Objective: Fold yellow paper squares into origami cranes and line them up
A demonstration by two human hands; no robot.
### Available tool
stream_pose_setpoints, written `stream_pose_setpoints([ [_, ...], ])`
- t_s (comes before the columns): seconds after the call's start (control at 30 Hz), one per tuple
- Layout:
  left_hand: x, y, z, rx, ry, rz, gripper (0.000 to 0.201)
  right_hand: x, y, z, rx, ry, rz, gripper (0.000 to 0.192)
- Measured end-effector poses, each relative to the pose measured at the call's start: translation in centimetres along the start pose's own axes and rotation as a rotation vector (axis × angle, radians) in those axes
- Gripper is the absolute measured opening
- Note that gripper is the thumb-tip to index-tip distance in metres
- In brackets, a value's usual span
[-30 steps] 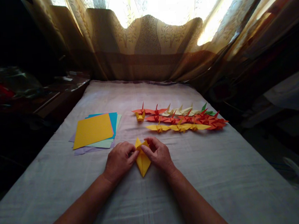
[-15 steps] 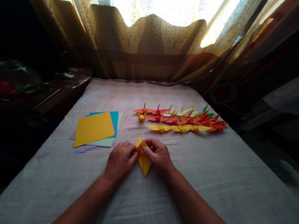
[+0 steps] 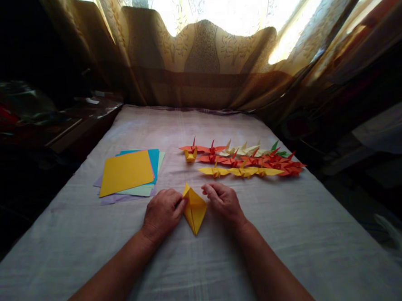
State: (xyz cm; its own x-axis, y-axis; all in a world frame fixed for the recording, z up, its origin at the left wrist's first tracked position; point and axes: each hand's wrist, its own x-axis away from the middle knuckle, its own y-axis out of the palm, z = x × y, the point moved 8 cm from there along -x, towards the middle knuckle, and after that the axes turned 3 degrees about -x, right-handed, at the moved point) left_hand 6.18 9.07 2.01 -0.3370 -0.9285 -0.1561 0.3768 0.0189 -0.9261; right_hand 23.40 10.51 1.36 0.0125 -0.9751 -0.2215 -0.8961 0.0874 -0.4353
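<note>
A yellow origami paper (image 3: 196, 210), folded into a kite shape, lies on the cloth between my hands. My left hand (image 3: 164, 211) pinches its left edge between thumb and fingers. Just off the paper's right side, my right hand (image 3: 224, 202) is closed, with thumb against the curled fingers and nothing seen in it. The right half of the paper has a flap standing wider than the left, and a crease runs down toward its lower point.
To the left lies a stack of square paper sheets (image 3: 125, 173), yellow on top. Beyond my right hand stand rows of folded paper cranes (image 3: 246, 171) in yellow, red, cream and green. A patterned curtain (image 3: 202, 55) hangs behind the cloth-covered surface (image 3: 145, 131).
My right hand has let go of the yellow paper and moved a little right. The paper's right side now spreads wider. My left hand has stayed at its edge.
</note>
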Motion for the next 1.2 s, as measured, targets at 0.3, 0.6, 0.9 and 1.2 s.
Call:
stream_pose_setpoints([
  [0.3,-0.7,0.2,-0.2,-0.085,-0.077,-0.053,0.035,0.4,1.4,0.2,0.065,0.071,-0.352,0.02],
  [0.6,-0.7,0.2,-0.1,-0.108,-0.085,-0.05,0.033,0.6,2.0,-0.1,0.051,0.067,-0.405,0.026],
  [0.9,-1.5,0.0,0.0,-0.094,-0.154,-0.145,0.041,0.6,2.1,0.4,0.025,0.067,-0.4,0.03],
  [1.2,-2.1,0.1,-0.1,-0.137,-0.197,-0.144,0.043,0.5,1.9,0.2,0.042,0.104,-0.421,0.029],
])
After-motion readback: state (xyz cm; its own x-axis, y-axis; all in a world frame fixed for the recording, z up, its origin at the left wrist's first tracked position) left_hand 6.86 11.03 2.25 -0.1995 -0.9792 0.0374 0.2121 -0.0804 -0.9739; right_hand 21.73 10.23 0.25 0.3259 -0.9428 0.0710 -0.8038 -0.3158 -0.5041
